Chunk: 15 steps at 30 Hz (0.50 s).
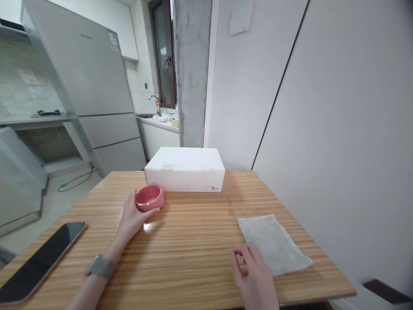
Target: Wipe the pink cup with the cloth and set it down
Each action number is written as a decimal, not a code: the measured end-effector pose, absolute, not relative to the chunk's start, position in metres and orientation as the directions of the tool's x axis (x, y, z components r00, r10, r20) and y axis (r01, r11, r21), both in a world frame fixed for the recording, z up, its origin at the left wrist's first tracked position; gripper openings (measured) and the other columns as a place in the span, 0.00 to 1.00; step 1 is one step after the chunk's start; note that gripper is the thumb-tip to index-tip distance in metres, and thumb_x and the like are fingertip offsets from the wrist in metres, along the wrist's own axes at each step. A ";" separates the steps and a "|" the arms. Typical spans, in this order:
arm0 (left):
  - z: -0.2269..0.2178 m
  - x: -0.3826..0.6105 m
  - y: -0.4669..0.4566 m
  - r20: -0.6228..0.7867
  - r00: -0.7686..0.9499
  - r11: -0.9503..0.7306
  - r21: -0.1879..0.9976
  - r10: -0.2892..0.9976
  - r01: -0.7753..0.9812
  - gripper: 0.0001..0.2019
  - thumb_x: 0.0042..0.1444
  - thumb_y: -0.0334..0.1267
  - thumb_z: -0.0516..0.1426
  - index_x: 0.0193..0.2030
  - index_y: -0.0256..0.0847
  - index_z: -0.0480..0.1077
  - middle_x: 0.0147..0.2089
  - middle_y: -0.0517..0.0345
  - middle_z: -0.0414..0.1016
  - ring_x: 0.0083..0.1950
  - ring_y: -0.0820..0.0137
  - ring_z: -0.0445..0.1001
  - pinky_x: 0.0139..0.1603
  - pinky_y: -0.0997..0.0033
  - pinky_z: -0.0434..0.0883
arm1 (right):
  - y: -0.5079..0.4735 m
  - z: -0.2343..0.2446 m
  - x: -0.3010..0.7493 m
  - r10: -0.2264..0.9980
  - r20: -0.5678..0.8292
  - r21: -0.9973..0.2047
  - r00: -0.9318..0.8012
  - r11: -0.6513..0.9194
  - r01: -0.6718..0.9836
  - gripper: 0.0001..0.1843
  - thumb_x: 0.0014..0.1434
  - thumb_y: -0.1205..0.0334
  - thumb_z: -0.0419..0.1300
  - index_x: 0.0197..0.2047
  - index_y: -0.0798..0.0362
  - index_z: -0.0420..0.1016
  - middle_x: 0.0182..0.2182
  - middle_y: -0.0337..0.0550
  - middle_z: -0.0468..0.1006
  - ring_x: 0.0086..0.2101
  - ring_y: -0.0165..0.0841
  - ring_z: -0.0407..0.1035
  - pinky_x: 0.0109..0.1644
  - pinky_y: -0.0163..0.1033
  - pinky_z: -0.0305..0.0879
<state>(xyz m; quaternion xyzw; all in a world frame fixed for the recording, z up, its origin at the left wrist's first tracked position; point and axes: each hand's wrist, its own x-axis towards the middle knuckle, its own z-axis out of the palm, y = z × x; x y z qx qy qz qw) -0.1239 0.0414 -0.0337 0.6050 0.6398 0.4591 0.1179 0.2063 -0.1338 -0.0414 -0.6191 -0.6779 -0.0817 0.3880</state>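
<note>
A small pink bowl (149,197) stands upright on the wooden table, close to the front left corner of a white box. My left hand (137,216) is closed around its near left side, with the thumb along the front and the fingers at the left. At the lower right is my right hand (251,271), its fingers curled and the thumb bent in to meet the index finger; I see nothing in them. It overlaps the near left edge of a folded grey cloth (272,243) that lies flat on the table.
The white box (185,178) sits at the table's far edge. A black phone (41,262) lies at the left on the wooden table (190,241). A white wall (338,129) runs along the right side; a fridge (87,69) and sink counter stand beyond.
</note>
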 end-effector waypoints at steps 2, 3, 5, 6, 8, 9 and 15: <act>-0.032 -0.118 0.023 0.509 -0.221 -0.193 0.638 0.832 0.745 0.48 0.40 0.56 0.63 0.64 0.32 0.53 0.63 0.37 0.57 0.66 0.48 0.53 0.65 0.47 0.55 | -0.142 -0.044 0.228 0.733 0.675 -0.242 0.079 0.119 0.963 0.16 0.66 0.50 0.46 0.41 0.51 0.68 0.34 0.46 0.72 0.36 0.39 0.69 0.42 0.42 0.64; -0.032 -0.114 0.010 0.552 -0.201 -0.220 0.602 0.809 0.768 0.44 0.45 0.55 0.61 0.64 0.33 0.54 0.63 0.38 0.57 0.66 0.49 0.53 0.65 0.47 0.55 | -0.146 -0.047 0.238 0.728 0.682 -0.171 0.069 0.067 0.983 0.18 0.65 0.48 0.46 0.44 0.52 0.68 0.35 0.48 0.72 0.36 0.40 0.69 0.41 0.45 0.64; -0.032 -0.105 -0.020 0.609 -0.136 -0.295 0.552 0.781 0.780 0.34 0.53 0.51 0.56 0.63 0.37 0.55 0.62 0.42 0.60 0.65 0.54 0.57 0.65 0.49 0.57 | -0.154 -0.053 0.252 0.735 0.675 -0.065 0.055 -0.014 0.998 0.20 0.64 0.47 0.46 0.46 0.54 0.68 0.35 0.50 0.71 0.34 0.42 0.68 0.39 0.47 0.65; -0.032 -0.100 -0.036 0.616 -0.096 -0.325 0.533 0.782 0.781 0.30 0.56 0.49 0.54 0.63 0.39 0.56 0.61 0.44 0.62 0.64 0.55 0.58 0.64 0.49 0.58 | -0.157 -0.055 0.257 0.732 0.679 -0.037 0.049 -0.032 0.999 0.21 0.65 0.48 0.45 0.45 0.54 0.68 0.34 0.50 0.72 0.33 0.42 0.68 0.38 0.47 0.65; -0.034 -0.090 -0.066 0.595 -0.022 -0.361 0.516 0.804 0.777 0.24 0.58 0.45 0.52 0.61 0.43 0.58 0.60 0.47 0.63 0.62 0.58 0.62 0.62 0.51 0.62 | -0.160 -0.058 0.261 0.720 0.693 -0.019 0.034 -0.029 0.999 0.19 0.66 0.52 0.42 0.44 0.54 0.68 0.33 0.50 0.72 0.32 0.41 0.69 0.37 0.47 0.66; -0.035 -0.084 -0.079 0.584 0.016 -0.383 0.510 0.811 0.770 0.22 0.59 0.44 0.52 0.60 0.45 0.60 0.59 0.49 0.65 0.61 0.59 0.64 0.60 0.53 0.64 | -0.160 -0.058 0.260 0.715 0.699 -0.024 0.025 -0.012 1.000 0.18 0.66 0.54 0.41 0.43 0.53 0.68 0.32 0.49 0.73 0.31 0.40 0.69 0.37 0.46 0.66; -0.025 -0.049 -0.121 0.392 0.337 -0.515 0.590 0.856 0.622 0.18 0.62 0.40 0.51 0.59 0.52 0.65 0.51 0.56 0.75 0.51 0.69 0.74 0.51 0.71 0.72 | -0.158 -0.053 0.216 0.667 0.741 -0.101 -0.079 0.227 0.969 0.11 0.63 0.65 0.48 0.44 0.53 0.69 0.31 0.45 0.76 0.32 0.36 0.74 0.36 0.37 0.70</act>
